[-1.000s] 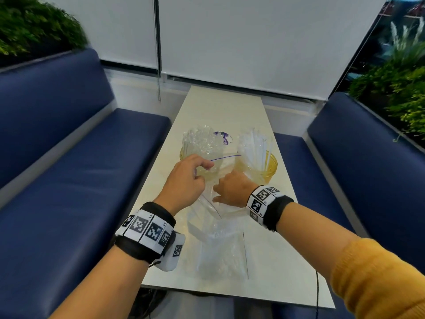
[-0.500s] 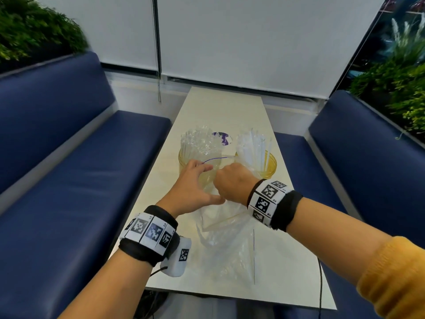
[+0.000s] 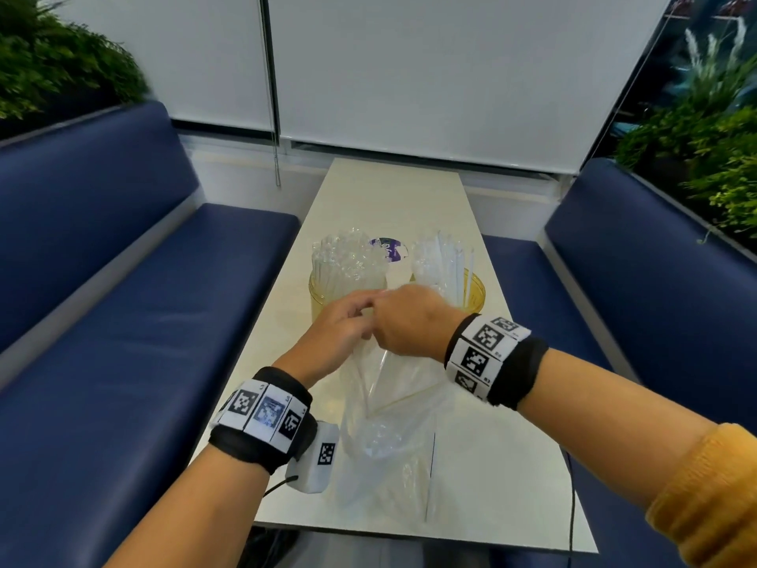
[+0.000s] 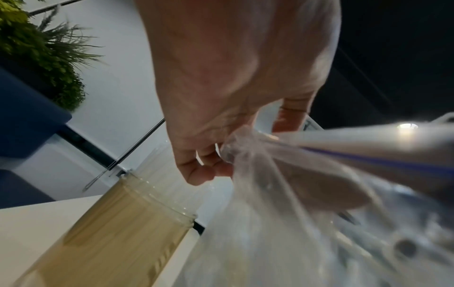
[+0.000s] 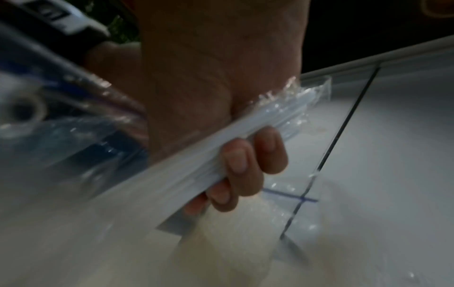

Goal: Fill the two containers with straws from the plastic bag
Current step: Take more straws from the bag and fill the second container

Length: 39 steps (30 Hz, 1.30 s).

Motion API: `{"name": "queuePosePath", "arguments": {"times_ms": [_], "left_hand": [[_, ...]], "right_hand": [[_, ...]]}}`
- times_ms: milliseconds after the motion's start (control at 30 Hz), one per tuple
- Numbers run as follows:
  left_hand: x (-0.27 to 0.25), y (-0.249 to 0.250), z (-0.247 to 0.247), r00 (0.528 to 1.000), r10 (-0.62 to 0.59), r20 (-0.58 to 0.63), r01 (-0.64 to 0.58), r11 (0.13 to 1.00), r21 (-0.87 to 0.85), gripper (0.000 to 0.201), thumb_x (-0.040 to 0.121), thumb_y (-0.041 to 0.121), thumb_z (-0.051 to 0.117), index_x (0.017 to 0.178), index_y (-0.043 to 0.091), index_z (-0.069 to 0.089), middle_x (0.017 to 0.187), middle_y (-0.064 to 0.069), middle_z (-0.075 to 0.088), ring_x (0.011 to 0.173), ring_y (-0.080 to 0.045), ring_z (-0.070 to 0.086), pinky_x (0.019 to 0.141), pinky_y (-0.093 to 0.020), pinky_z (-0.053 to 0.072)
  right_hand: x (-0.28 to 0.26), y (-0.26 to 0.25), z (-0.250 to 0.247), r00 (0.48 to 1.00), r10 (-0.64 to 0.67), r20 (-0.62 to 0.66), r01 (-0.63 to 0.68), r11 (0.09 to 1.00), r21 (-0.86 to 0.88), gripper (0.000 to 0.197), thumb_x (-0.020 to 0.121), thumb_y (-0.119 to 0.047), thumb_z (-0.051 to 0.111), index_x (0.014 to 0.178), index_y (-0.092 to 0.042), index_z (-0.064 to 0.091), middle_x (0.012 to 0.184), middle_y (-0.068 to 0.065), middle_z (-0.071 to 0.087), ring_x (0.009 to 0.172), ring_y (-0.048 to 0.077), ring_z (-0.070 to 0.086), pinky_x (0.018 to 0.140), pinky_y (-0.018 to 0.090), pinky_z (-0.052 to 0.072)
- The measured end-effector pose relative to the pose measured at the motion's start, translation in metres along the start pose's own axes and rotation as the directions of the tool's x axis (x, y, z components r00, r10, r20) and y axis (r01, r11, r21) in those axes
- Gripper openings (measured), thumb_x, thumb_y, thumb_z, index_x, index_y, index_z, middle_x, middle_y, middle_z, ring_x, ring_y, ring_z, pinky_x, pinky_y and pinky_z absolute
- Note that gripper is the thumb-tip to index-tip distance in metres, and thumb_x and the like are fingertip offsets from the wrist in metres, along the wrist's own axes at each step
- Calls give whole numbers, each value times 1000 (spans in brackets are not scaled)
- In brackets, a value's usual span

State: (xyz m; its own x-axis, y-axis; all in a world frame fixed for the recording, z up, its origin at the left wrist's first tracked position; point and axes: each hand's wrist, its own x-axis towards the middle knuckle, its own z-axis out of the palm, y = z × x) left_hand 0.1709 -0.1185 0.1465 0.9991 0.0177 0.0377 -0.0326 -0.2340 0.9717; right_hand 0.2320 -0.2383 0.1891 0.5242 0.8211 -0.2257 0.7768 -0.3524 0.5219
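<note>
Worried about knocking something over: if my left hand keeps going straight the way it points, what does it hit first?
Probably the left jar of straws, just past the left hand; depth is unclear.

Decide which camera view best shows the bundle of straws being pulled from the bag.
The right wrist view: the right hand grips the straw bundle up close. The left wrist view shows only one blurred end of it; in the head view the hands hide it.

Plastic bag (image 3: 385, 436) mouth hidden behind both hands
</note>
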Motion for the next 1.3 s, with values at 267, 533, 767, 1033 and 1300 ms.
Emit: {"name": "queuePosePath", "arguments": {"times_ms": [267, 533, 767, 1033, 1300], "left_hand": [[0, -9, 12, 998, 47, -45, -35, 971, 238, 92, 54, 66, 87, 133, 32, 56, 130, 19, 59, 117, 1, 54, 94, -20, 41], [13, -22, 28, 947, 91, -307, -40, 985, 168, 28, 83, 28, 77, 64, 25, 56, 57, 14, 60, 55, 0, 56, 53, -16, 39], [17, -36, 29, 950, 149, -273, -101, 978, 183, 29, 93, 36, 66, 68, 26, 56, 62, 10, 52, 55, -7, 48, 57, -25, 40], [15, -33, 23, 940, 145, -308, -142, 989, 32, 8, 96, 25, 65, 96, 17, 67, 87, 1, 73, 75, -11, 65, 64, -33, 53], [14, -21, 13, 933, 152, -327, -136, 988, 71, 6, 96, 10, 62, 98, 15, 64, 85, 5, 68, 71, 4, 61, 63, -18, 48]], "right_hand": [[10, 26, -49, 990, 127, -55, -132, 987, -90, 28, 103, -13, 42, 96, -12, 70, 101, 2, 69, 74, 24, 60, 58, 32, 40], [9, 11, -84, 969, 57, -241, -90, 988, -128, 34, 101, -12, 44, 67, -11, 42, 61, -3, 33, 55, 16, 40, 45, 26, 23], [-8, 54, -99, 656, 437, -615, -99, 858, 505, 54, 101, -40, 36, 63, -12, 61, 59, 2, 56, 58, 23, 52, 59, 34, 46], [22, 8, -35, 806, 459, -375, 130, 481, 867, 38, 99, -28, 56, 67, -10, 66, 59, 0, 58, 52, 10, 51, 65, 37, 55], [23, -6, -11, 774, 628, -82, 154, -60, 986, 81, 63, -65, 83, 128, -26, 56, 116, -7, 67, 110, 8, 63, 90, 24, 51]]}}
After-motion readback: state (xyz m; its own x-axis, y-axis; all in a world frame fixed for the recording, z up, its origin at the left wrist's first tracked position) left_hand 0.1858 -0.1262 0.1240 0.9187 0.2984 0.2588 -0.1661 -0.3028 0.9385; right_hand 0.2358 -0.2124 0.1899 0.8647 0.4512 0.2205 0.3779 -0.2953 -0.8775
